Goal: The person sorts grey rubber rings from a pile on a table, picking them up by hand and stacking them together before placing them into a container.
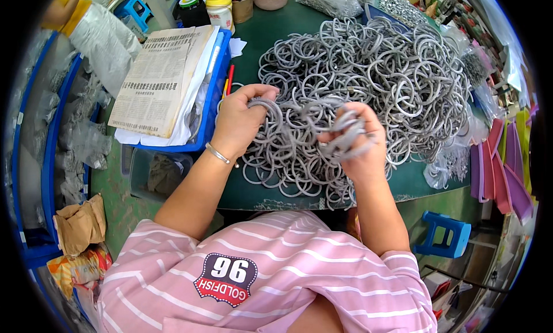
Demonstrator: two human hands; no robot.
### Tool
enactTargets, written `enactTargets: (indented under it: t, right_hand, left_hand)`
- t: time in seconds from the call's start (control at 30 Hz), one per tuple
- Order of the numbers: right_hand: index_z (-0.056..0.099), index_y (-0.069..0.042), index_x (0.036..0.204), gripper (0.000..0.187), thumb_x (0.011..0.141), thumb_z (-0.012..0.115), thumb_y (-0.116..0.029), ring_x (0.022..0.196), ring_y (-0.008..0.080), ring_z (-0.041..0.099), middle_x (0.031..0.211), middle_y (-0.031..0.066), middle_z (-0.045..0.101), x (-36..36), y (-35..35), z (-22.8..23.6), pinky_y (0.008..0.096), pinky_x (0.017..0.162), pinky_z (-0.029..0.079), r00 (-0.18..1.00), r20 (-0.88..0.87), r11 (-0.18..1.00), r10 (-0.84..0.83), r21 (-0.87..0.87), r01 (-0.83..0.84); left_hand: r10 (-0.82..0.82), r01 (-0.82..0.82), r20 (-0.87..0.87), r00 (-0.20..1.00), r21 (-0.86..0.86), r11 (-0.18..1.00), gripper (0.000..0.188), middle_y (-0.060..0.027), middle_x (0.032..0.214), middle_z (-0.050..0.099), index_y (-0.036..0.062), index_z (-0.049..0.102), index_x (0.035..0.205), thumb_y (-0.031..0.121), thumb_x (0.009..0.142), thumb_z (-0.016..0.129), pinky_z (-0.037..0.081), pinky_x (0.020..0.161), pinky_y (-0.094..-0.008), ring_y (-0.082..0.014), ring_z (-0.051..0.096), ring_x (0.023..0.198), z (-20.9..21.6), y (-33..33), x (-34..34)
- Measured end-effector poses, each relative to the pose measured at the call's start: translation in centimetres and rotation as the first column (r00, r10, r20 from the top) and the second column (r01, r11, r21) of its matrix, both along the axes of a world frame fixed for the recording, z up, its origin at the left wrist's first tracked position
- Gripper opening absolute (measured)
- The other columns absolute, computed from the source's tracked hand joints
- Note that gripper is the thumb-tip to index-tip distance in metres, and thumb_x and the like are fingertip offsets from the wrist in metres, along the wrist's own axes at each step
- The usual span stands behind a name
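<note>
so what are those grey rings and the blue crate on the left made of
Grey rings: they look like metal wire bent into open loops, with a dull matte silver-grey finish and thin, even, round stock; coated plastic cannot be ruled out. Both the left hand and the right hand grip bunches of them. Blue crate: probably moulded plastic, judging by its uniform saturated colour and smooth, slightly glossy rim.

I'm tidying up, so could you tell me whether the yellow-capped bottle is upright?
Upright: the bottle stands cap-up on the green table.

Grey rings (351, 74): tangled heap on green table, some bunched in both hands.
</note>
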State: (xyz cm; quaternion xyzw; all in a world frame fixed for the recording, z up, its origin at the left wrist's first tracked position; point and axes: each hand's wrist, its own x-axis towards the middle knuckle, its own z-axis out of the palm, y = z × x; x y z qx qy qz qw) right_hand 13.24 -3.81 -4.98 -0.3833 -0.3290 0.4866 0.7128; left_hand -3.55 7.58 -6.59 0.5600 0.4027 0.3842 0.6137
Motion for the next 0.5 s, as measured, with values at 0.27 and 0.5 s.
enactTargets:
  t: [0.27,0.5]
  right_hand:
    - [0.05,-0.001,0.099,0.021,0.085,0.058,-0.014,0.045,0.0063,0.046,0.077,0.006,0.056,1.1,0.7,0.7,0.0298,0.054,0.054,0.996,-0.075,0.997,-0.052,-0.055,0.048]
    - [0.048,-0.004,0.111,0.032,0.082,0.06,-0.008,0.079,0.0198,0.057,0.084,0.008,0.057,1.3,-1.1,-0.2,0.0319,0.063,0.054,0.975,-0.202,0.983,0.088,0.174,-0.053]
  left_hand:
    - [-0.119,0.142,0.204,0.972,-0.099,0.985,0.015,-0.0058,0.088,0.063,-0.0015,0.062,0.095,0.011,0.088,0.057,0.031,0.045,-0.0168,-0.0024,0.04,0.051,1.0,-0.9,-0.7]
    - [-0.147,0.146,0.014,0.989,0.05,0.988,0.011,-0.0039,0.082,0.065,-0.0005,0.063,0.09,0.009,0.083,0.063,0.04,0.052,-0.0196,-0.0059,0.05,0.057,-0.1,-1.7,-2.2]
